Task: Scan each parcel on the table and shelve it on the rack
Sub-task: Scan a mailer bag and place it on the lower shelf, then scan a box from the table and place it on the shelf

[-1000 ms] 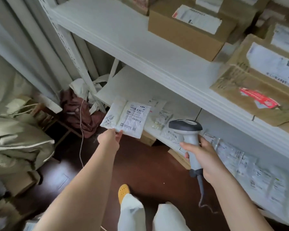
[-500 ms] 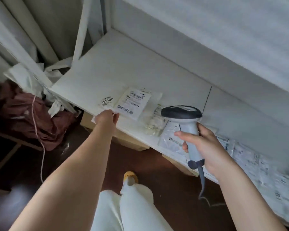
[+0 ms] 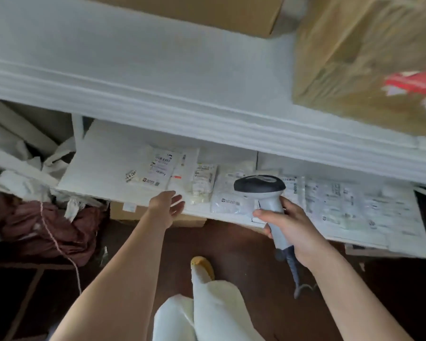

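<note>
Lower rack shelf (image 3: 101, 168) holds the parcel (image 3: 158, 169); my left hand (image 3: 166, 207) empty, fingers spread, right hand (image 3: 288, 222) clamping the scanner (image 3: 263, 193). Withdraw level, avoiding neighbouring packets.

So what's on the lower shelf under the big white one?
A row of flat white parcels with printed labels lies on the lower shelf. The scanner in the right hand covers some; the shelf above hides the back.

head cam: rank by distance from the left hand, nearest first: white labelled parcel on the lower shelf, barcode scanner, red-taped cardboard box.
From the left hand:
1. white labelled parcel, on the lower shelf just above the hand.
2. barcode scanner, to the right, gripped by the right hand.
3. red-taped cardboard box, upper shelf, far right.
</note>
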Motion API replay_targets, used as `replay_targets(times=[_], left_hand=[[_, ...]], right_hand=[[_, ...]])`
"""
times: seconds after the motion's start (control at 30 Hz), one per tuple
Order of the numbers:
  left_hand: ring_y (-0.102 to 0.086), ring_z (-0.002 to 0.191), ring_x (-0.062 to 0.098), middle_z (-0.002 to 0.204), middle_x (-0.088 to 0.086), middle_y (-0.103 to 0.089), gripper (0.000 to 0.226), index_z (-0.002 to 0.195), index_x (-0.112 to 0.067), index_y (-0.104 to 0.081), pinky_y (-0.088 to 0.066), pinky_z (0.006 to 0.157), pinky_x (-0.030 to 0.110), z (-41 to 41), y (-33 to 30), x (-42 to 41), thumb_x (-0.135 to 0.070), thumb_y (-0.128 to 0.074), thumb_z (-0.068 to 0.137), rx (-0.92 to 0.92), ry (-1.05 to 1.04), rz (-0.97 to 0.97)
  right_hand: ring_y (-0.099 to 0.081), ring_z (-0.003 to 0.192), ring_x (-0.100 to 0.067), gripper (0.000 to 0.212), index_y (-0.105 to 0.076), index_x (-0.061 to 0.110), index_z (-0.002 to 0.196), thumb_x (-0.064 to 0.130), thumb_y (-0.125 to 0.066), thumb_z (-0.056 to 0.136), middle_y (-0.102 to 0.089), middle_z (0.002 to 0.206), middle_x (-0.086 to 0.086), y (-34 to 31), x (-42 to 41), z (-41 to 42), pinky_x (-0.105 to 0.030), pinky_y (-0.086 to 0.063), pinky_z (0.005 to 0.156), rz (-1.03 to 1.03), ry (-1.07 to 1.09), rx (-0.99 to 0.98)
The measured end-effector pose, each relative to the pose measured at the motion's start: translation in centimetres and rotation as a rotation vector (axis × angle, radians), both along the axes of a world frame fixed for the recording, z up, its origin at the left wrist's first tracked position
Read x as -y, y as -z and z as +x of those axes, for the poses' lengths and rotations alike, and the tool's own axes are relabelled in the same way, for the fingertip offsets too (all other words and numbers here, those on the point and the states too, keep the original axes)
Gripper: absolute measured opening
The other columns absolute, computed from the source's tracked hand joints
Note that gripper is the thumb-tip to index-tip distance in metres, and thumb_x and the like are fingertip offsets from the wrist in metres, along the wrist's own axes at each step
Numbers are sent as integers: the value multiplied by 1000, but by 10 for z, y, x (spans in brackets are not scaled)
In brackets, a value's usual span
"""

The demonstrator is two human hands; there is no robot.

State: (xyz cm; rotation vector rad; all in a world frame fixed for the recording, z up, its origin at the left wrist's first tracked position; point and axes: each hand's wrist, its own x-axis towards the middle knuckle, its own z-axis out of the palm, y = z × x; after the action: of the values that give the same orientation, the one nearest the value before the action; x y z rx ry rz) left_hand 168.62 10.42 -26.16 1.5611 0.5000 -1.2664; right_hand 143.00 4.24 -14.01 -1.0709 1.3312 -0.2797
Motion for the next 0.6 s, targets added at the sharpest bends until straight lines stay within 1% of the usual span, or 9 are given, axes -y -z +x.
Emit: replay_targets(times=[0.1, 0.17, 0.23, 0.27, 0.3, 0.37, 0.43, 0.5, 0.6], left_hand=[[-60, 73, 23, 103, 13, -64, 28, 125, -1, -56, -52, 63, 30, -57, -50, 5, -10, -47, 100, 25, 147, 15], [-59, 72, 22, 106, 13, -62, 30, 128, -1, -54, -53, 68, 30, -100, -82, 8, -9, -45, 101, 15, 252, 2], [-60, 80, 23, 111, 13, -62, 31, 129, -1, -54, -53, 74, 30, -145, -113, 12, -9, -43, 101, -2, 353, -12], [-60, 84, 24, 111, 12, -63, 31, 129, -2, -54, -53, 75, 30, -168, -128, 14, -9, -43, 101, -2, 400, -18], [-59, 83, 24, 106, 11, -65, 31, 128, -1, -55, -53, 72, 29, -192, -143, 17, -8, -43, 100, 4, 443, -25], [-58, 75, 23, 93, 10, -65, 27, 123, -1, -57, -53, 68, 29, -243, -171, 23, -6, -45, 99, 27, 531, -39], [-58, 71, 23, 88, 10, -63, 23, 119, -2, -57, -52, 65, 29, -300, -195, 28, -5, -47, 98, 51, 641, -58], [-58, 70, 24, 91, 12, -63, 17, 113, -3, -57, -49, 65, 29, -365, -214, 34, -5, -49, 98, 53, 763, -79], [-56, 73, 28, 105, 17, -59, 9, 97, -1, -57, -49, 67, 29, -469, -235, 50, -5, -49, 98, 7, 924, -114]], right_hand=[[-58, 53, -14, 25, -69, 18, 103, 11, -78, 81, -69, 68, 3, -41, -29, -51, -25, -47, 52, 17, 141, 25], [-57, 50, -15, 26, -67, 13, 104, 7, -77, 81, -66, 64, 2, -68, -52, -91, -25, -46, 51, 14, 230, 52], [-56, 50, -16, 26, -65, 9, 105, 5, -76, 82, -65, 65, 0, -96, -73, -135, -25, -45, 49, -5, 311, 71], [-56, 50, -16, 26, -65, 8, 105, 6, -76, 82, -65, 67, -1, -110, -83, -159, -25, -45, 50, -17, 357, 74], [-56, 51, -16, 26, -64, 8, 106, 7, -76, 82, -65, 69, -2, -123, -93, -182, -25, -45, 51, -31, 405, 76], [-55, 52, -16, 26, -64, 9, 106, 9, -76, 83, -64, 74, -6, -150, -109, -231, -25, -46, 52, -63, 508, 87], [-54, 52, -16, 26, -65, 11, 107, 11, -76, 84, -62, 79, -8, -174, -125, -281, -26, -46, 51, -97, 621, 100], [-54, 51, -14, 27, -65, 14, 109, 11, -76, 84, -62, 80, -7, -195, -139, -334, -24, -47, 51, -141, 739, 119], [-55, 50, -11, 25, -65, 17, 109, 11, -74, 86, -63, 77, -4, -214, -155, -416, -19, -47, 50, -199, 892, 129]])
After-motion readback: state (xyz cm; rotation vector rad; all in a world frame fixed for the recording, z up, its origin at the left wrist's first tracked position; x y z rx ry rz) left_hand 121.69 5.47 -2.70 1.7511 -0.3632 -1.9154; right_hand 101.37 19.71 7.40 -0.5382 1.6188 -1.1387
